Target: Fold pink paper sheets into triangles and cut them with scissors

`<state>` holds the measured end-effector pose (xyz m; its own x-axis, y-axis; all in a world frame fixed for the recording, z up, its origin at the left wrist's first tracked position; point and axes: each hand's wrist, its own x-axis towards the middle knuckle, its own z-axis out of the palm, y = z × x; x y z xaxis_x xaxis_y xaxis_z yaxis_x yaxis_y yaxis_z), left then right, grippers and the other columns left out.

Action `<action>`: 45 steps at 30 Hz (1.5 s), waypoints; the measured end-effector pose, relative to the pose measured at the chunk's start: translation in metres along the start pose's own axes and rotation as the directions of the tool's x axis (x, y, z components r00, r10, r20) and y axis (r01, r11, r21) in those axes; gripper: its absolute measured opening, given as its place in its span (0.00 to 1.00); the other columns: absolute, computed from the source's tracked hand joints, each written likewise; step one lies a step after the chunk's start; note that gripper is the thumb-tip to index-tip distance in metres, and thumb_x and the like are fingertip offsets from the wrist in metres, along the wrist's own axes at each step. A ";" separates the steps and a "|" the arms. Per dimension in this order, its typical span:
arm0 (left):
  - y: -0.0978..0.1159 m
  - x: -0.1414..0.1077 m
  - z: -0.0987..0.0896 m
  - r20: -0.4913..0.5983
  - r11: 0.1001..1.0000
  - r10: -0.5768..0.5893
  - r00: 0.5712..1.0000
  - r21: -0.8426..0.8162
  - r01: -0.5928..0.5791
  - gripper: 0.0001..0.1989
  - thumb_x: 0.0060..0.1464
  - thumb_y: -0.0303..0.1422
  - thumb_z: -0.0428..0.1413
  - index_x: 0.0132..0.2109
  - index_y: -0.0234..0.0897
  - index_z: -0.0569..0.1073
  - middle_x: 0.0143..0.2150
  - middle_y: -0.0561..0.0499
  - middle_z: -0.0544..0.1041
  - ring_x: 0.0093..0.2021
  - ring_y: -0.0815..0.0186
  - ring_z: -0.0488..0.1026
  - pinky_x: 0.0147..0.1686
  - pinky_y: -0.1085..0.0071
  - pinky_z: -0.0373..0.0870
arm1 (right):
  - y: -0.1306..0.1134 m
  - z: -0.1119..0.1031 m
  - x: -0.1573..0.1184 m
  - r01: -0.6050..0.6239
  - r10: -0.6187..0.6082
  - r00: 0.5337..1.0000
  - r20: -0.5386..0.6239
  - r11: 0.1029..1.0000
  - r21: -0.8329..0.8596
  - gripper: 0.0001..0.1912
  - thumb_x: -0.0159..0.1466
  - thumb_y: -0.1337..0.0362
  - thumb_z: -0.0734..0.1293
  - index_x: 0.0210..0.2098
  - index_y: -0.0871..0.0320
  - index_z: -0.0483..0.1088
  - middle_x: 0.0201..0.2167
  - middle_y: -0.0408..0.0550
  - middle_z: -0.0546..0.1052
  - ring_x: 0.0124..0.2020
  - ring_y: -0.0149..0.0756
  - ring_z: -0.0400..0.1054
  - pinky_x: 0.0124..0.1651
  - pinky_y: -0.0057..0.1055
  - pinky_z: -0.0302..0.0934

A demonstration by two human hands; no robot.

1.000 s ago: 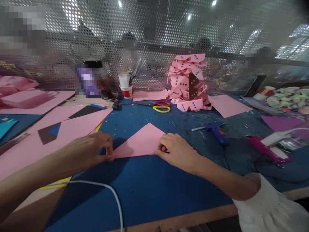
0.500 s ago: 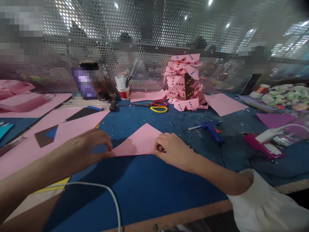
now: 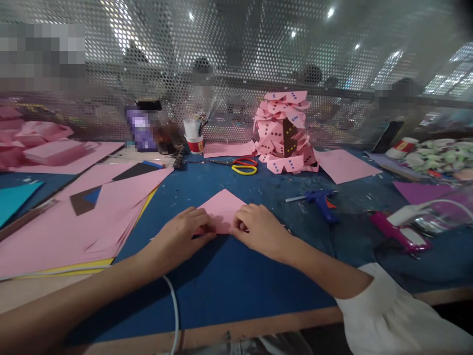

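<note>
A sheet of pink paper [image 3: 223,209], folded into a triangle with its point away from me, lies on the blue table. Its long folded edge faces me. My left hand [image 3: 190,229] is closed on that near edge, left of the middle, and covers the left part of the sheet. Close beside it, my right hand [image 3: 256,227] grips the same edge on the right with curled fingers and thumb. Only a narrow stretch of the fold shows between the two hands. The right corner of the triangle is hidden behind my right hand.
Beyond the paper lie scissors [image 3: 244,166] with red and yellow handles. A blue glue gun [image 3: 321,203] and a magenta device [image 3: 401,231] are on the right. Pink sheets [image 3: 99,222] lie left, and a pink paper stack [image 3: 284,133] stands behind. A white cable [image 3: 175,305] crosses the near edge.
My left hand has slid right along the folded edge, from the left corner to near the right hand. My right hand stays on the paper. The view has shifted slightly.
</note>
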<state>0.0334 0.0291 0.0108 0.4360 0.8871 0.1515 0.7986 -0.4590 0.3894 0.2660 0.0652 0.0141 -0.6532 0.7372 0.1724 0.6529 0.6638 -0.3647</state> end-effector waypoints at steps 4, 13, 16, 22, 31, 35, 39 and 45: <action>0.000 0.001 0.002 -0.027 0.999 -0.026 0.999 -0.038 0.025 0.07 0.63 0.33 0.56 0.36 0.38 0.75 0.35 0.51 0.75 0.39 0.61 0.70 0.40 0.67 0.64 | 0.000 0.000 0.000 0.005 -0.005 1.000 -0.004 1.000 -0.006 0.08 0.69 0.63 0.67 0.33 0.57 0.73 0.35 0.44 0.77 0.39 0.35 0.66 0.43 0.34 0.52; 0.000 0.003 0.005 -0.053 0.997 -0.043 0.998 -0.066 0.039 0.12 0.63 0.38 0.55 0.33 0.39 0.73 0.32 0.52 0.74 0.34 0.63 0.69 0.37 0.68 0.62 | 0.001 0.002 -0.002 0.015 -0.015 1.000 -0.026 1.000 -0.002 0.09 0.69 0.61 0.67 0.33 0.57 0.73 0.35 0.43 0.77 0.39 0.35 0.66 0.44 0.34 0.52; 0.000 0.003 0.006 -0.058 0.998 -0.046 0.997 -0.051 0.043 0.10 0.62 0.37 0.55 0.33 0.39 0.73 0.32 0.52 0.74 0.34 0.63 0.69 0.37 0.68 0.62 | 0.000 0.001 -0.002 0.013 -0.013 1.000 -0.027 1.000 -0.007 0.09 0.70 0.62 0.66 0.33 0.57 0.73 0.36 0.44 0.77 0.39 0.35 0.66 0.44 0.34 0.52; -0.001 0.004 0.009 -0.078 1.000 -0.030 0.997 -0.012 0.029 0.12 0.62 0.38 0.54 0.31 0.39 0.70 0.30 0.52 0.73 0.33 0.63 0.68 0.36 0.67 0.60 | 0.000 0.001 -0.001 0.003 -0.003 1.000 -0.021 1.000 0.001 0.08 0.69 0.62 0.67 0.33 0.57 0.74 0.36 0.44 0.78 0.40 0.36 0.67 0.44 0.34 0.52; -0.001 0.004 0.011 -0.083 1.000 -0.012 0.997 0.008 0.012 0.12 0.62 0.37 0.54 0.31 0.38 0.69 0.30 0.52 0.73 0.34 0.63 0.66 0.36 0.67 0.60 | 0.002 0.004 0.000 -0.003 0.004 0.999 -0.047 1.000 0.017 0.08 0.66 0.60 0.70 0.32 0.56 0.74 0.35 0.44 0.78 0.39 0.36 0.67 0.44 0.34 0.53; 0.000 0.004 0.010 -0.069 1.000 -0.008 0.998 0.029 0.010 0.11 0.63 0.37 0.53 0.32 0.38 0.71 0.31 0.52 0.74 0.35 0.63 0.67 0.37 0.66 0.60 | 0.002 0.004 0.000 0.013 -0.012 0.998 -0.054 1.000 0.012 0.07 0.66 0.60 0.70 0.33 0.56 0.74 0.35 0.43 0.78 0.39 0.36 0.67 0.43 0.34 0.53; 0.000 0.003 0.010 -0.073 0.999 0.001 0.997 0.039 0.002 0.10 0.63 0.36 0.54 0.33 0.39 0.71 0.31 0.52 0.74 0.35 0.62 0.67 0.37 0.66 0.61 | 0.002 0.003 -0.001 0.014 -0.013 0.999 -0.051 1.000 0.013 0.07 0.67 0.61 0.70 0.33 0.57 0.74 0.36 0.44 0.78 0.40 0.36 0.68 0.44 0.34 0.54; 0.000 0.003 0.010 -0.068 1.000 0.009 0.998 0.021 -0.007 0.11 0.64 0.37 0.53 0.33 0.38 0.71 0.32 0.51 0.74 0.36 0.62 0.67 0.38 0.66 0.61 | 0.002 0.003 0.000 0.007 -0.008 0.999 -0.044 1.000 -0.006 0.08 0.67 0.61 0.69 0.33 0.56 0.75 0.36 0.44 0.78 0.40 0.36 0.68 0.43 0.34 0.54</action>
<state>0.0390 0.0316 0.0019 0.4137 0.8843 0.2164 0.8038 -0.4664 0.3694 0.2657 0.0663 0.0105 -0.6404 0.7371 0.2157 0.6503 0.6699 -0.3582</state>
